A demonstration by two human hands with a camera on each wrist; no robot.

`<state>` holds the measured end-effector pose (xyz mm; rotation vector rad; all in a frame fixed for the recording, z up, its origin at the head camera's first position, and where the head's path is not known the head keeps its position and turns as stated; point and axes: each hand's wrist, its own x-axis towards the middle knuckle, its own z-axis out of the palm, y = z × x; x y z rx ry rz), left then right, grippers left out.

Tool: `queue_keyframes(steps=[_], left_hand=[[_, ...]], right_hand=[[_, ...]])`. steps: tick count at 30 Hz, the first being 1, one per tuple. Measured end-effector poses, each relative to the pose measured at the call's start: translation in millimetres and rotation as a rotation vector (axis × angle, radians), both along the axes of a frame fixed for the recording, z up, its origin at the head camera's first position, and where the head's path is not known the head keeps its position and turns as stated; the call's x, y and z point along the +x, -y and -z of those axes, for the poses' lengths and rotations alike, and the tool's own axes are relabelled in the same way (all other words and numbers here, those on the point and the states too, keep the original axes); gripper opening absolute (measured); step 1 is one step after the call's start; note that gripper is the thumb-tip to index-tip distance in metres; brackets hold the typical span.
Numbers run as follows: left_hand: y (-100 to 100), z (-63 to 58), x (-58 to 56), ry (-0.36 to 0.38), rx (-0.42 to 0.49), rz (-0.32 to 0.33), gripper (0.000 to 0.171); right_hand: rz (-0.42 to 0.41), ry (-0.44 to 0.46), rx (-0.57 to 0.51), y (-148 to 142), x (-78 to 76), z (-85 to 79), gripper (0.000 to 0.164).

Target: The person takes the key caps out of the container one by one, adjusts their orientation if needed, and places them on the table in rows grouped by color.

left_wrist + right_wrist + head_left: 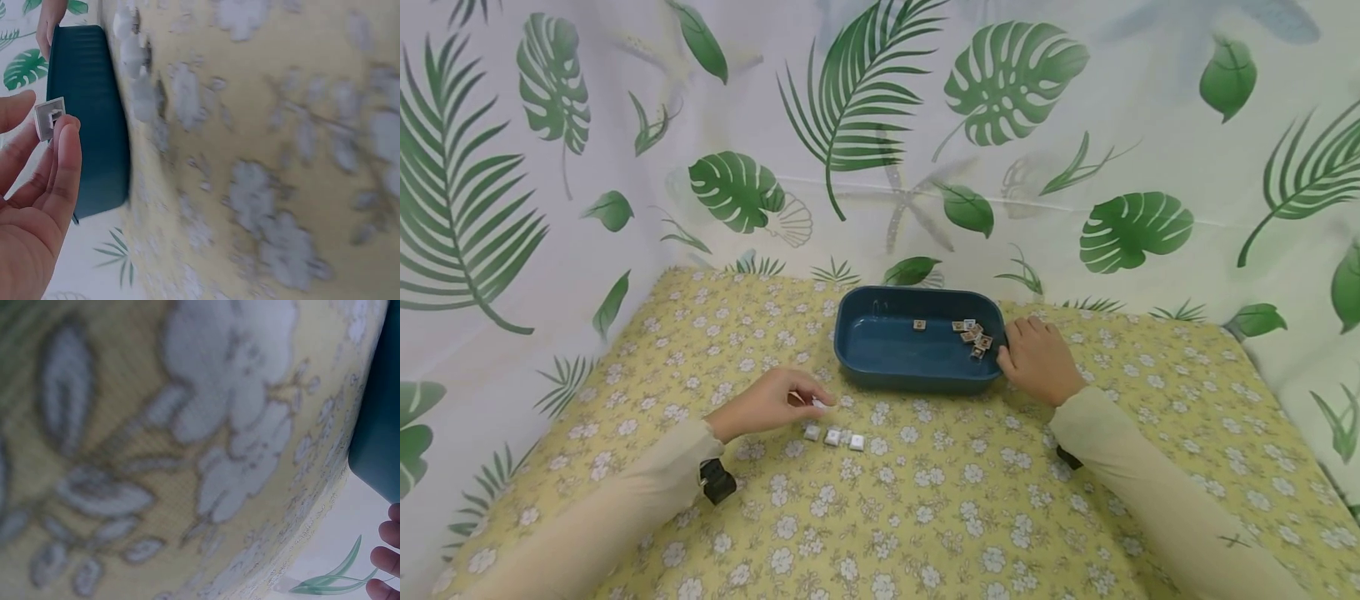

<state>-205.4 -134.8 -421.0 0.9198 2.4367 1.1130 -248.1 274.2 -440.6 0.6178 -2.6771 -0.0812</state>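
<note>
My left hand [778, 398] pinches a white keycap [50, 117] between thumb and fingers; its hollow underside with a stem faces the left wrist camera. Just below that hand, several white keycaps [857, 442] stand in a short row on the cloth. A dark blue oblong basin [917, 383] sits beyond them. My right hand [1043, 358] holds the basin's right end, thumb at the rim. In the right wrist view only fingertips [389, 556] show, beside the basin's wall. Inside the basin lie small square brown-and-white pieces [976, 335], mostly clustered at the right.
A yellow floral cloth [925, 517] covers the table. Behind the basin rises a white backdrop [865, 233] printed with green leaves. One small brown piece [919, 325] lies apart from the cluster, nearer the middle of the basin.
</note>
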Motion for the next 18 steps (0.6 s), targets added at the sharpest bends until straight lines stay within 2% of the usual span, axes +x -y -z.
queue_keyframes(steps=[12,18], left_hand=[[25,13.8,9.3,0.01,-0.017,-0.121,0.02],[31,21.4,11.9,0.032,-0.028,-0.15,0.019]], right_hand=[[0.007,0.012,-0.005,1,-0.2,-0.2,0.027],[0.014,0.028,-0.01,2,-0.7,0.0,0.029]])
